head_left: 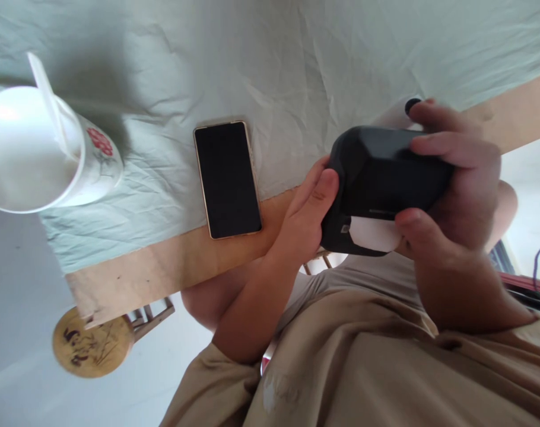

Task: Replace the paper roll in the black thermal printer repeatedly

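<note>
Between my two hands is a black device (386,178) with rounded edges, held above the table's front edge. A white, paper-like piece (373,233) shows in an opening on its near side. My left hand (312,204) grips the device's left end, thumb on top. My right hand (466,178) is closed round the right end, its thumb by the white piece and its fingers over the far side; motion blurs it a little. Just beyond the right fingers is a small dark round thing (413,107) on a pale shape, too blurred to name.
A phone (228,178) with a dark screen lies on the pale green cloth (279,71), left of my hands. At the far left a white paper cup (98,163) holds a white spoon (51,107). Below the wooden table edge (149,273) stands a round stool (92,347).
</note>
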`<state>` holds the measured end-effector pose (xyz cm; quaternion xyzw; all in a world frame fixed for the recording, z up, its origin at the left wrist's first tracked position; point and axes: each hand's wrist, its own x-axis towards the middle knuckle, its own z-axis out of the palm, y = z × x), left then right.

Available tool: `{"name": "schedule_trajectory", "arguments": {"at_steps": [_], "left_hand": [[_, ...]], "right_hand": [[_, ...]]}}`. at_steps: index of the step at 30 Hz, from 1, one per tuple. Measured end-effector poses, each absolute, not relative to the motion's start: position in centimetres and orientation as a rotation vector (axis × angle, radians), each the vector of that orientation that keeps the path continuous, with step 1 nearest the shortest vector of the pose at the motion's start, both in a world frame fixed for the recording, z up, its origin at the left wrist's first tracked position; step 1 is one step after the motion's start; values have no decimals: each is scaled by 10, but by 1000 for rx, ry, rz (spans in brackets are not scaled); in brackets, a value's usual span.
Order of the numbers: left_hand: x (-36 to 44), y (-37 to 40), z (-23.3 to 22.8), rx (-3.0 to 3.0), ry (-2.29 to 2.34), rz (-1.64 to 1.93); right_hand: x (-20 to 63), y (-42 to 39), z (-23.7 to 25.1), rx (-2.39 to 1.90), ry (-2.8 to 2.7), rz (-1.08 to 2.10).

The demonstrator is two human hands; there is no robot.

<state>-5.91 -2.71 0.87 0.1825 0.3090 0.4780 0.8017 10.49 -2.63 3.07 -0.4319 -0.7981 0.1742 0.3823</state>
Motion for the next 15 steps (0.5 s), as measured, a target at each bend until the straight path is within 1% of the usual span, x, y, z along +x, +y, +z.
{"name": "schedule_trajectory", "arguments": {"at_steps": [5,9,12,15], "left_hand": [[-58,-25,8,267,558,1127],[-58,-23,7,206,586,1141],[-57,-20,2,216,590,1122],[-55,-18,-2,246,581,1093]], "right_hand": [[109,-26,30,-1061,-2033,489],[107,-26,33,-1027,-2071,437],[109,-25,33,-1052,-2057,464],[115,-24,32,-1074,-1975,356]]}}
